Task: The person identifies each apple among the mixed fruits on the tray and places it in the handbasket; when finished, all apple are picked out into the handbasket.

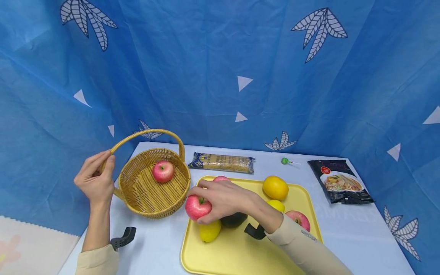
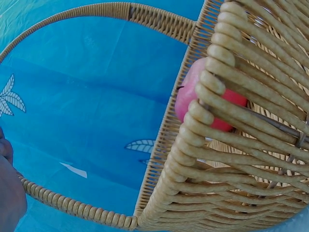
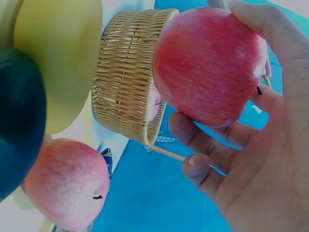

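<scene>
My left hand [image 1: 97,175] grips the handle of a round wicker basket [image 1: 154,212], whose handle arches up over it. Inside the basket lies one red apple [image 1: 163,171]. A second red apple [image 3: 207,65] is held in my right hand [image 1: 223,198] between thumb and fingers, above the left edge of a yellow tray [image 1: 254,259]. Under and around that hand on the tray are a yellow lemon [image 1: 210,231], a dark avocado-like fruit [image 1: 234,220] and another apple [image 3: 67,183], mostly covered by the hand in the head view.
Farther right on the tray sit an orange-yellow fruit [image 1: 275,187], a second lemon [image 1: 276,205] and an apple [image 1: 298,220]. Behind the tray lie a pasta packet [image 1: 222,163] and a green lollipop [image 1: 285,161]. A black food pouch [image 1: 340,182] lies at the right. Blue curtain surrounds the table.
</scene>
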Demonstrator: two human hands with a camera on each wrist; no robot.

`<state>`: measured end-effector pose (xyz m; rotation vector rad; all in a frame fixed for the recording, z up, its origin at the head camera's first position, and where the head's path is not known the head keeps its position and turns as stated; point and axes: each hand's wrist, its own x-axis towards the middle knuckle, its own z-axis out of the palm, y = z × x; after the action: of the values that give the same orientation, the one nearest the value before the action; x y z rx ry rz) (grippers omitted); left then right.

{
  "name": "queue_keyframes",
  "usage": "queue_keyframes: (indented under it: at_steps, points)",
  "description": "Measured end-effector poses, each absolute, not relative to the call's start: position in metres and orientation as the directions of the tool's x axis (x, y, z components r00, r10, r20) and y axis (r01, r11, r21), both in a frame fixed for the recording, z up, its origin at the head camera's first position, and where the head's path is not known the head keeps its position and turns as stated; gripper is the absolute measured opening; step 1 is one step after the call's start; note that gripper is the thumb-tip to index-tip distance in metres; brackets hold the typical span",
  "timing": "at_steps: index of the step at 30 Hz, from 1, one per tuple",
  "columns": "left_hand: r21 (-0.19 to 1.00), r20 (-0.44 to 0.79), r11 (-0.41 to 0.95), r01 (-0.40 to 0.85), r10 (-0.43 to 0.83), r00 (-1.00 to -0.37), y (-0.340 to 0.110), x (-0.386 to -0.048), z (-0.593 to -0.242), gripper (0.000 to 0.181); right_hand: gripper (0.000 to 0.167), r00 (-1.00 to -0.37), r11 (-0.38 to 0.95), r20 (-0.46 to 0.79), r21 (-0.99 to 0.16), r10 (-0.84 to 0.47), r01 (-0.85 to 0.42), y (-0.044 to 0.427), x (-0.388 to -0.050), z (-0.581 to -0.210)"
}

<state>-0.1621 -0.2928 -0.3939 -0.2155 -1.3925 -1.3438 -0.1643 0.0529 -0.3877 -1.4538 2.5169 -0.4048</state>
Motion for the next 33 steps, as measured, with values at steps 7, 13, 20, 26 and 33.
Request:
queue_keyframes:
  at_steps: [7,13,20,26,33]
  points:
    - [0.57,0.77,0.33,0.752,-0.533,-0.35,-0.292,-0.162,-0.393,0.015,0.067,-0.494,0.479,-0.047,-0.339,-0.868,-0.81,0.044,-0.166,-0.384]
    - [0.564,0.768,0.309,0.766,-0.536,-0.35,-0.291,-0.162,-0.392,0.015,0.066,-0.505,0.485,-0.049,-0.37,-0.862,-0.792,0.037,-0.168,-0.382]
    - [0.561,0.769,0.305,0.77,-0.536,-0.347,-0.291,-0.162,-0.392,0.014,0.065,-0.503,0.478,-0.042,-0.388,-0.863,-0.788,0.03,-0.171,-0.376]
    - [0.568,0.768,0.312,0.762,-0.533,-0.354,-0.291,-0.162,-0.393,0.015,0.065,-0.492,0.462,-0.028,-0.39,-0.87,-0.796,0.024,-0.176,-0.375]
    - [0.565,0.767,0.308,0.766,-0.537,-0.351,-0.292,-0.162,-0.393,0.015,0.065,-0.49,0.45,-0.018,-0.426,-0.872,-0.785,0.017,-0.186,-0.373]
